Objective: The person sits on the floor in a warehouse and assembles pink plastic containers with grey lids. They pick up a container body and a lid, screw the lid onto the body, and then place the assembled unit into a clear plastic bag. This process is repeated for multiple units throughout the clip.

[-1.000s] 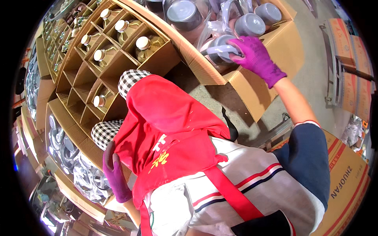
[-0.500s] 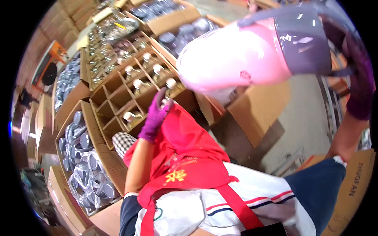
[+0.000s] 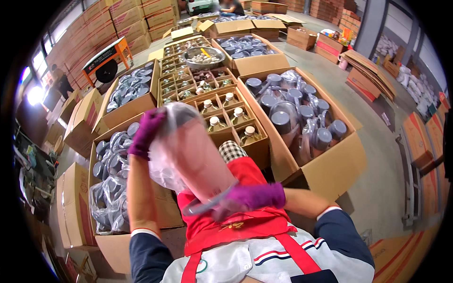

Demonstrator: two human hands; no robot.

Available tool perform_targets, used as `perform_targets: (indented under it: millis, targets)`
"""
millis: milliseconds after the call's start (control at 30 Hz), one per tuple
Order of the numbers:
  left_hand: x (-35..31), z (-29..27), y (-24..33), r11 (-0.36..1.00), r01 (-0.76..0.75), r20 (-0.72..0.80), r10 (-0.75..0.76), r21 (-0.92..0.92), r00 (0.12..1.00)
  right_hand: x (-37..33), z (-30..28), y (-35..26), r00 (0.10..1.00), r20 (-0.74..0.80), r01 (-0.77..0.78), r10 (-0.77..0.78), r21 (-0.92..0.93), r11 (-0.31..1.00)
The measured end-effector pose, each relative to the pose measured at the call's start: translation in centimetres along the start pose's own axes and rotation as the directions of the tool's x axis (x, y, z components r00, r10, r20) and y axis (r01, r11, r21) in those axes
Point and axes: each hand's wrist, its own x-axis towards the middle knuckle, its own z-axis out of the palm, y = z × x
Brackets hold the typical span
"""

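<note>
Slanted across my chest is a pink thermos jug (image 3: 200,158) with grey end parts, loosely covered by a clear plastic bag (image 3: 163,165). My left hand (image 3: 147,134), in a purple glove, is closed on the bag and jug at its upper far end. Lower down, my right hand (image 3: 250,197), also purple-gloved, wraps the near end beside a grey curved handle (image 3: 200,207); motion blurs its fingertips. Just beyond the jug stand glass bottles (image 3: 238,115) with pale caps, in the cells of a divided carton (image 3: 258,153).
Open cartons flank me: the right carton (image 3: 278,146) and left carton (image 3: 111,245) hold bagged jugs with grey tops. A metal bowl (image 3: 188,62) of small pale pieces rests on the divided cartons. Farther off are an orange-framed machine (image 3: 123,47) and a seated person (image 3: 232,8).
The jug has come from the upper right to in front of my chest, and a clear bag now covers it. My left hand has moved from the bottles onto it. The view has shifted.
</note>
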Motion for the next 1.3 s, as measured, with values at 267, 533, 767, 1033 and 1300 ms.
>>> perform_targets:
  millis: [267,533,767,1033,1300]
  targets:
    - [-4.4,4.4,-14.7,0.689,-0.042,-0.251,-0.206,-0.723,0.946,14.2,-10.3,-0.1,0.878,-0.264,0.036,-0.398,-0.795,0.605]
    - [-22.8,2.3,-3.4,0.998,0.011,0.768,-0.055,0.062,0.638,14.0,-18.7,12.7,0.845,-0.533,-0.188,0.042,-0.222,0.957]
    - [-6.1,1.2,-1.2,0.978,-0.040,-0.079,0.024,-0.207,0.997,16.9,-13.1,6.7,0.786,-0.399,0.213,-0.473,-0.543,0.812]
    - [5.1,3.2,1.2,0.948,-0.305,0.510,0.221,0.087,0.832,11.6,-19.3,8.1,0.827,-0.548,0.015,-0.125,-0.201,0.980]
    - [5.7,8.1,-3.1,0.806,-0.447,-0.008,0.482,-0.388,0.876,12.9,-20.6,5.7,0.890,-0.452,-0.225,-0.062,-0.553,0.802]
